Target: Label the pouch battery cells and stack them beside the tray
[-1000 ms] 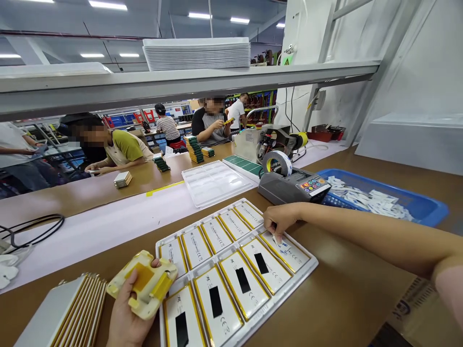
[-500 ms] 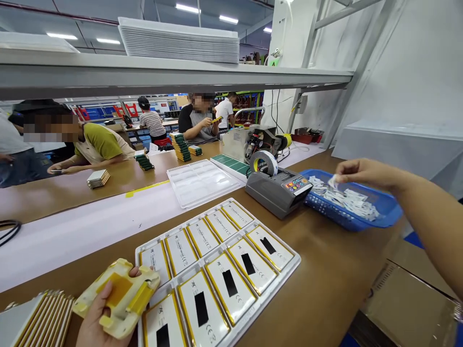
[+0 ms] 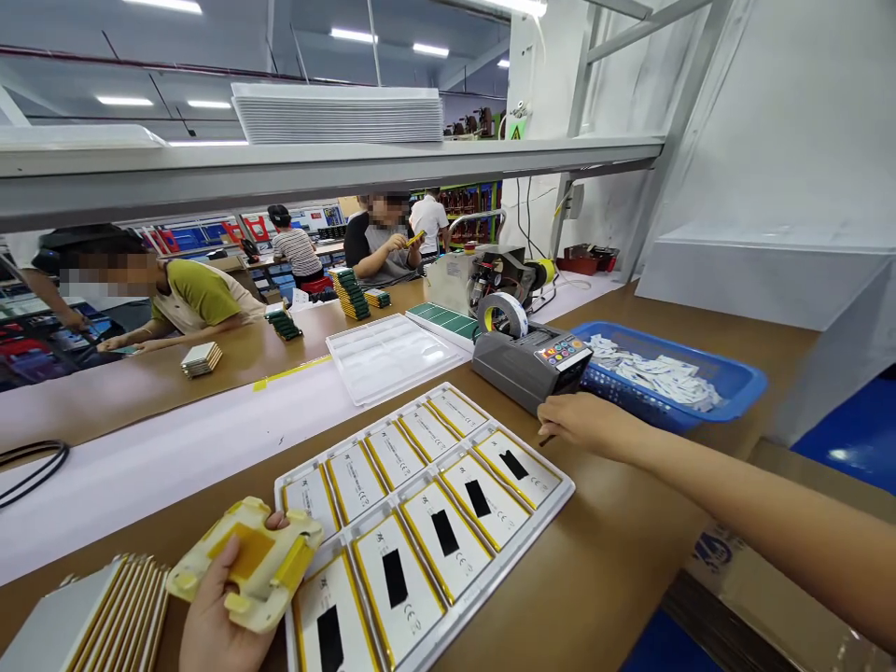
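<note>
Eight CE-marked cells in white tray [image 3: 560, 495], left hand [image 3: 210, 625] grasping yellow jig [image 3: 245, 569], right hand [image 3: 581, 422] pinching black strip [image 3: 546, 439].

Brown bench [image 3: 630, 579], white tray [image 3: 553, 501], tape dispenser [image 3: 525, 366], blue basket [image 3: 735, 385]

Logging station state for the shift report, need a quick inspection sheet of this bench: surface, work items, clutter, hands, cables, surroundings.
Surface: brown bench, with a white strip running across it.
Work items: white tray of flat packs, five with black strips; stack of packs at lower left.
Clutter: empty clear tray; blue basket of white paper scraps.
Hands: left hand holds a yellow block; right hand at the tape dispenser, pinching a dark strip.
Cables: black cable at left; wires on the pillar behind.
Surroundings: shelf overhead with stacked trays; other people working opposite.
</note>
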Available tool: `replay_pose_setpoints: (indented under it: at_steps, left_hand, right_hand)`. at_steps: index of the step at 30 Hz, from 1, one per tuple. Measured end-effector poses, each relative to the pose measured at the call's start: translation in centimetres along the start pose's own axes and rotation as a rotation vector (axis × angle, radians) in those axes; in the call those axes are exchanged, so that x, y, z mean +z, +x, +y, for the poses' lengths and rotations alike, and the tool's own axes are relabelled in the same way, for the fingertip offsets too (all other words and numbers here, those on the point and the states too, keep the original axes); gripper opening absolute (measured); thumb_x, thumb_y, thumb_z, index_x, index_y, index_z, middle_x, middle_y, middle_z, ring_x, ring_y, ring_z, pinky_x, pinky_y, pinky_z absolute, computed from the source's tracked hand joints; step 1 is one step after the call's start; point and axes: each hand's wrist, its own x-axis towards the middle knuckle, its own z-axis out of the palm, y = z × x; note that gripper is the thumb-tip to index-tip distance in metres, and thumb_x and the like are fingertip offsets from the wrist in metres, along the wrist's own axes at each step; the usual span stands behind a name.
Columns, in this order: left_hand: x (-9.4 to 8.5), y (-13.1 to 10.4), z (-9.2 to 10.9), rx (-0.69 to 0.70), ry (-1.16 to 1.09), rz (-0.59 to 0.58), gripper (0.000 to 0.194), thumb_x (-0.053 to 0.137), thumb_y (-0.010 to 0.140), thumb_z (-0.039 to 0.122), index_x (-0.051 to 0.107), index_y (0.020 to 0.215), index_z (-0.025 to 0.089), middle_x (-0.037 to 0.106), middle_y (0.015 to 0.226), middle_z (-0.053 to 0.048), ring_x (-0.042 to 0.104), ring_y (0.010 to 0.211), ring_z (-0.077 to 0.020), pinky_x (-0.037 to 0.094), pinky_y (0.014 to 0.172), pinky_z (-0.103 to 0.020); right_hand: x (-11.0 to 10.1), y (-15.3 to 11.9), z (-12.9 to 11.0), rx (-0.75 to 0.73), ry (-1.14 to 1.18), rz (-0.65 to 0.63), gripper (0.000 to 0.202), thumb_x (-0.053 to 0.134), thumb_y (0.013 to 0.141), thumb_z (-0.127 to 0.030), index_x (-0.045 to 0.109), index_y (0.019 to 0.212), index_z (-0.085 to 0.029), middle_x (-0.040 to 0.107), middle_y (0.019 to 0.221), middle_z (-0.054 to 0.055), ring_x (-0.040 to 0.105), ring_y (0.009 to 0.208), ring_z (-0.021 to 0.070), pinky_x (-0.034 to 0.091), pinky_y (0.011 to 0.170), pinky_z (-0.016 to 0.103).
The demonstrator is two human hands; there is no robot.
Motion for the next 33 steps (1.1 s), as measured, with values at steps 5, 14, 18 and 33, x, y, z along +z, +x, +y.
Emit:
replay_pose_setpoints:
  at_steps: [5,14,18,33]
  left_hand:
    - [0.0,-0.1,-0.1,-0.035,-0.072,-0.023,0.026,0.047,0.072,0.015,0.058,0.095,0.016,0.061,0.087,-0.008,0.058,0.086,-0.0228,0.051,0.068,-0.042]
    - [0.3,-0.6,-0.3,-0.063,-0.165,-0.039,0.024,0.045,0.074,0.017,0.057,0.095,0.016,0.061,0.080,-0.007,0.060,0.077,-0.0213,0.049,0.071,-0.048]
    - [0.5,-0.9,-0.3,-0.059,-0.141,0.011,0.026,0.047,0.074,0.018,0.055,0.098,0.015,0.063,0.077,-0.007,0.061,0.073,-0.0221,0.048,0.071,-0.047]
    - [0.5,-3.3,-0.7,-0.206,-0.268,-0.176,0.026,0.056,0.072,0.028,0.055,0.094,0.013,0.065,0.073,-0.008,0.062,0.072,-0.0241,0.046,0.073,-0.044]
  right_hand:
    - [2.3,1.5,-2.1,-0.083,-0.286,0.045,0.024,0.042,0.082,-0.031,0.058,0.073,-0.015,0.058,0.078,0.009,0.053,0.071,0.0186,0.029,0.058,0.028]
    - [3.0,2.1,-3.7,0.093,-0.162,-0.187,0.035,0.029,0.085,-0.033,0.060,0.080,-0.018,0.063,0.079,0.011,0.057,0.072,0.0236,0.033,0.057,0.031]
    - [2.9,2.4,-3.4,0.138,0.232,-0.234,0.042,0.023,0.084,-0.046,0.055,0.088,-0.020,0.062,0.089,0.008,0.056,0.080,0.0226,0.038,0.063,0.031]
    - [-0.3,10.6,-20.2,-0.036,1.007,-0.296,0.026,0.050,0.070,-0.039,0.055,0.081,-0.016,0.058,0.073,0.002,0.047,0.060,0.0123,0.035,0.052,0.024]
